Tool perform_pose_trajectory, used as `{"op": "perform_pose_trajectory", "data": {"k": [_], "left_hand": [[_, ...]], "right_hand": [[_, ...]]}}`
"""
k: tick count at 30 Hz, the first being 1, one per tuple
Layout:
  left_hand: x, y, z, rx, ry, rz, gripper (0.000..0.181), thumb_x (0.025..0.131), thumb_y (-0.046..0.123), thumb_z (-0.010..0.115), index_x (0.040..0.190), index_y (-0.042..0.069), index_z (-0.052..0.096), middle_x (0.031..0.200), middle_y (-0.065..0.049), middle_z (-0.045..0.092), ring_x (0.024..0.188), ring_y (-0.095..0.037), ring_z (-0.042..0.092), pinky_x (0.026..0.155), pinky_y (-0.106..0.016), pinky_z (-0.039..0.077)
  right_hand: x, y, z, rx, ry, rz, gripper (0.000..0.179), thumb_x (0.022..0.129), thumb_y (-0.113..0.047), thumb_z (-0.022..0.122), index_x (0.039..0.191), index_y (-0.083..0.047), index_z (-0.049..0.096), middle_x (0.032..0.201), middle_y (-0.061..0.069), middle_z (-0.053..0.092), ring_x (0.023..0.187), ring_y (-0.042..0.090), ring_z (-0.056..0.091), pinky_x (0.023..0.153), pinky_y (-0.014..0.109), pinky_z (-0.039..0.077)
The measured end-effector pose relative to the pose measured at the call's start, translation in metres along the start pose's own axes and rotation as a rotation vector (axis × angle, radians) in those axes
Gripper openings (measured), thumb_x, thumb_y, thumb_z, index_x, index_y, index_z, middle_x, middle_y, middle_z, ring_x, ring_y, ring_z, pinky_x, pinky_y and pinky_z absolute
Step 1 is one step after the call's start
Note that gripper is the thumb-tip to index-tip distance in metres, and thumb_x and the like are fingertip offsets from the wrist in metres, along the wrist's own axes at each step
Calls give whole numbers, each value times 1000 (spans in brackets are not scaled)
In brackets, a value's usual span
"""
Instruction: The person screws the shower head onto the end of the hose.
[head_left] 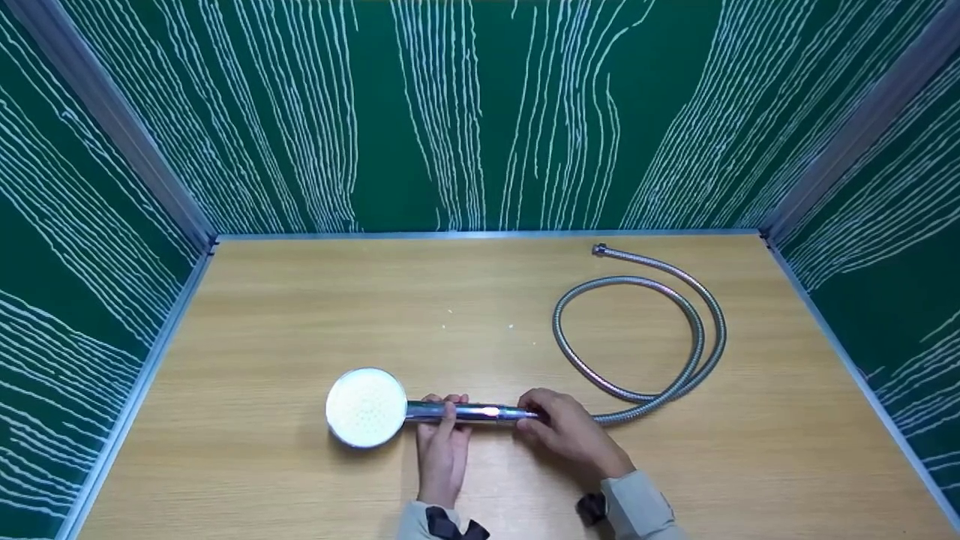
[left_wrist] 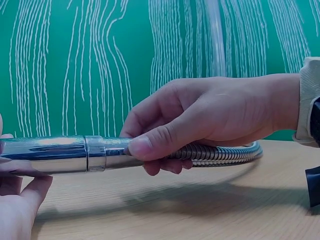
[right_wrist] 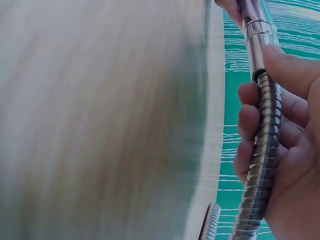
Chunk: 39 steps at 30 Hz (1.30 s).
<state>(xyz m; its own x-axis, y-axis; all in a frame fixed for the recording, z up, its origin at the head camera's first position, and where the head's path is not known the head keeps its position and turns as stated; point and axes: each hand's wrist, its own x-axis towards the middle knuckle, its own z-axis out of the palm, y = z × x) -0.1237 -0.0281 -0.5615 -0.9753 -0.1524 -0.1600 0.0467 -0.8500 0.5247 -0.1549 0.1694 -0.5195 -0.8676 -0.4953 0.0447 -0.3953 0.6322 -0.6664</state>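
My left hand (head_left: 443,457) grips the chrome handle of a shower head (head_left: 366,407), its round white face turned up at the left. At the handle's other end, my right hand (head_left: 574,435) pinches the smooth chrome end fitting (left_wrist: 120,154) of a ribbed metal shower hose (head_left: 705,330). That fitting sits in line against the handle's end in the left wrist view. In the right wrist view, the ribbed hose (right_wrist: 264,150) runs down across my right palm, with the thumb on the fitting. Handle and hose end are held just over the table.
The hose lies looped on the wooden table (head_left: 300,300) at the right, its free end with a nut (head_left: 599,250) near the back edge. Small white specks dot the table's middle. Green walls (head_left: 420,187) with white streaks stand at the back and both sides.
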Motion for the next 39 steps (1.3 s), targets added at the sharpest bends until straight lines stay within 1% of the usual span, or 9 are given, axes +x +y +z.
{"op": "perform_pose_trajectory", "data": {"k": [3,8,11,17,21,25,29,36,39], "left_hand": [[0,0,0,-1,-11,5,15,95,2,50,101,15,45,95,0,61,102,-19,58,96,-34,44],[-1,-1,0,-1,-32,19,14,96,3,49,101,16,46,95,2,63,102,-17,58,95,-33,45],[-1,-1,0,0,-22,13,14,96,3,50,101,15,46,95,1,63,102,-17,58,95,-34,45],[0,0,2,7,8,-4,15,95,1,51,101,14,45,95,0,62,102,-19,58,96,-35,45],[0,1,2,6,14,-7,15,95,0,50,101,13,44,95,-1,62,102,-19,58,97,-35,45],[0,1,1,8,21,-9,15,95,0,50,102,13,44,96,-1,61,102,-20,58,97,-35,46],[1,1,0,7,19,-8,15,95,0,50,101,13,46,96,-1,62,102,-20,58,97,-35,46],[1,0,-1,22,-20,3,14,95,3,51,99,15,46,95,1,63,102,-18,58,97,-35,45],[0,0,-1,23,-8,-4,15,95,3,51,100,15,45,95,1,62,101,-18,58,96,-34,45]], "right_hand": [[0,1,0,-21,7,-27,16,92,-26,63,101,-12,63,95,-4,62,84,8,55,74,26,48],[0,1,1,-26,15,-63,22,95,-28,57,100,-8,65,96,0,65,85,10,57,75,28,50],[0,1,1,-21,14,-52,23,95,-30,57,102,-9,65,95,-1,65,84,9,57,75,27,50],[-1,0,-1,51,-15,19,29,88,-28,68,110,-12,55,90,-4,61,77,8,53,69,23,47],[-1,0,-1,55,-17,22,23,87,-23,69,104,-16,55,88,-8,58,78,7,51,69,22,45],[0,-1,0,55,-16,15,15,89,-23,67,100,-16,58,88,-9,58,78,7,51,69,22,44],[0,-1,0,28,-16,9,14,91,-24,64,101,-15,60,92,-6,60,81,8,52,71,23,46],[0,0,0,-28,-1,-43,21,94,-29,59,102,-10,63,98,0,65,86,10,57,76,29,50],[0,0,0,-30,-16,-33,24,95,-32,56,102,-10,64,98,0,64,87,11,57,78,30,50]]}}
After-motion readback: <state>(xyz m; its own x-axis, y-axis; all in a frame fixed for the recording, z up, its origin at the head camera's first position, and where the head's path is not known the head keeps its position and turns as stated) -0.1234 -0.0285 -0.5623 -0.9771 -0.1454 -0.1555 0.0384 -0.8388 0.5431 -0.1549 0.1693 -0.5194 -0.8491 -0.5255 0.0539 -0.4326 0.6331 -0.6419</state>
